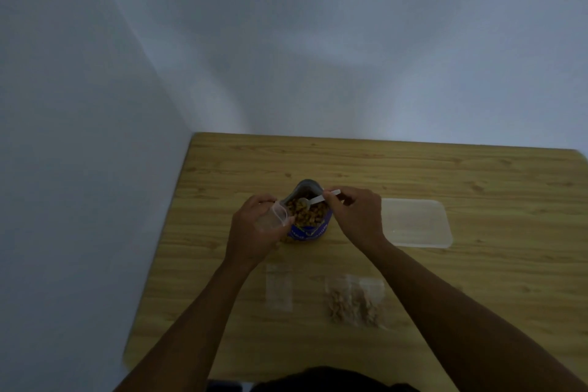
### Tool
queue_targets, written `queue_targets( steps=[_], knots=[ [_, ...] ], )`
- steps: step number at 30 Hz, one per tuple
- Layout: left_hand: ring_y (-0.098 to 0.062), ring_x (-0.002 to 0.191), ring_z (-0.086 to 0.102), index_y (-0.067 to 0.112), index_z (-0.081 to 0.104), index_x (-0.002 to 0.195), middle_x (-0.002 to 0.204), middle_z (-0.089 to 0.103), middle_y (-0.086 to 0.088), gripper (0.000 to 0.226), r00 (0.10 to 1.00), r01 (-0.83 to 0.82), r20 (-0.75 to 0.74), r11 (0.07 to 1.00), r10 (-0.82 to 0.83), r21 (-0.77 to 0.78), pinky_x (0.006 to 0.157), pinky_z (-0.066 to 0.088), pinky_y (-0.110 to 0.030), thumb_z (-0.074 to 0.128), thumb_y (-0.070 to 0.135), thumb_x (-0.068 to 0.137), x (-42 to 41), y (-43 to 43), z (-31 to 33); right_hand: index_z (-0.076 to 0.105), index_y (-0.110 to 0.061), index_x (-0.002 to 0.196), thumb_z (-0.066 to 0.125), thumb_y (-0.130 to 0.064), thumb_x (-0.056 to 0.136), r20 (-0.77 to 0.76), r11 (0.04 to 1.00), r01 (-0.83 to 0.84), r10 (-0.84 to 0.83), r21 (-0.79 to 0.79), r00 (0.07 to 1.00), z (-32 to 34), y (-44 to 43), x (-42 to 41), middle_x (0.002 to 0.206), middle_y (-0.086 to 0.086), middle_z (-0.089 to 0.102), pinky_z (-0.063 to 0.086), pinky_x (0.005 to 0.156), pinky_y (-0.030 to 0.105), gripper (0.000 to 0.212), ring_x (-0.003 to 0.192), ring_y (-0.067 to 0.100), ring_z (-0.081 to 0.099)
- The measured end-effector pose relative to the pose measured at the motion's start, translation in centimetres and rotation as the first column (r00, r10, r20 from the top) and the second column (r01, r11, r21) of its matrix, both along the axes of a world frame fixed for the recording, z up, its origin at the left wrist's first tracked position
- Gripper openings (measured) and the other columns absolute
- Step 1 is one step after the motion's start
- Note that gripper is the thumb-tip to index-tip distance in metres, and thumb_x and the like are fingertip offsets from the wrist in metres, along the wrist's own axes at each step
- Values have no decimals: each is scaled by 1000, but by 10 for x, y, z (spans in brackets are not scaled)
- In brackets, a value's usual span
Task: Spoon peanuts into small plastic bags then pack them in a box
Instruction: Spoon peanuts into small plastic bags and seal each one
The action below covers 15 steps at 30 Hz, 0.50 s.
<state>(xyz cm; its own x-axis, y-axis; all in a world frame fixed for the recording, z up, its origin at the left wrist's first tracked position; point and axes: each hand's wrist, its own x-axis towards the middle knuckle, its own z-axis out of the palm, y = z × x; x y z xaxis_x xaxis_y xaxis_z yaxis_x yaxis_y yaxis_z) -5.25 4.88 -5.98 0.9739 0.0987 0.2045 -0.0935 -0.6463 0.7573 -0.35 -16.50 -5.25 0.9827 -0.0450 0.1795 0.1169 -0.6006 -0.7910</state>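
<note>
A blue pouch of peanuts [308, 216] stands open in the middle of the wooden table [413, 169]. My right hand [356, 216] pinches a white plastic spoon [313, 200] whose bowl dips into the peanuts. My left hand [254, 232] holds a small clear plastic bag [276, 216] open just left of the pouch mouth. Two filled peanut bags [354, 301] lie on the table nearer to me. An empty flat bag [279, 286] lies to their left. A clear plastic box [416, 222] sits to the right of the pouch.
The table stands in a corner between two pale walls [286, 41]. Its left edge [156, 264] runs along the left wall. Bare wood shows at the back and at the right.
</note>
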Motion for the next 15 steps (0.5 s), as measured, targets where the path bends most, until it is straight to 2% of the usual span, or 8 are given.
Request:
queue_targets(
  steps=[3,5,7,10,13,15],
  knots=[
    [-6,95,64,7,75,100,106,68,1,37,1000,-9,2,1000,9,-9,82,49,-13,88,28,72,-1,1,1,82,-20,88,76,-24,88,-44,998,1,2,56,999,-3,2,-4,69,-7,74,48,55,15,8,60,0,66],
    [-7,95,64,8,76,101,107,69,1,37,1000,-8,9,1000,8,-5,82,52,-17,88,28,73,-2,1,1,82,-20,86,76,-22,88,-87,995,16,-7,99,996,-6,7,-9,67,-7,74,46,53,14,7,58,0,66],
    [-7,96,65,9,76,101,107,70,1,36,1000,-7,12,1000,7,-8,82,51,-15,88,28,73,-3,1,1,82,-21,85,76,-23,88,-142,990,53,-34,133,989,-7,11,-11,65,-9,72,45,54,13,6,58,-3,65],
    [-7,96,65,8,76,100,107,70,1,35,1000,-15,6,1000,15,-21,83,49,-11,87,28,73,-3,2,2,82,-22,80,77,-24,87,-210,975,120,-80,186,974,-5,11,-8,65,-9,73,51,55,24,9,58,1,67],
    [-9,95,64,8,76,97,107,68,-1,33,1000,-17,16,1000,17,-10,80,50,-14,88,27,73,-2,2,2,82,-18,84,77,-23,87,-273,958,180,-115,225,955,-2,5,-6,51,-18,64,45,51,24,8,46,-3,57],
    [-9,95,63,7,76,94,110,65,-1,31,999,-36,10,999,36,3,78,53,-19,88,25,72,-1,2,1,83,-16,85,77,-24,87,-313,945,213,-130,248,941,-1,3,-7,46,-18,60,44,52,26,10,41,-3,52]
  ],
)
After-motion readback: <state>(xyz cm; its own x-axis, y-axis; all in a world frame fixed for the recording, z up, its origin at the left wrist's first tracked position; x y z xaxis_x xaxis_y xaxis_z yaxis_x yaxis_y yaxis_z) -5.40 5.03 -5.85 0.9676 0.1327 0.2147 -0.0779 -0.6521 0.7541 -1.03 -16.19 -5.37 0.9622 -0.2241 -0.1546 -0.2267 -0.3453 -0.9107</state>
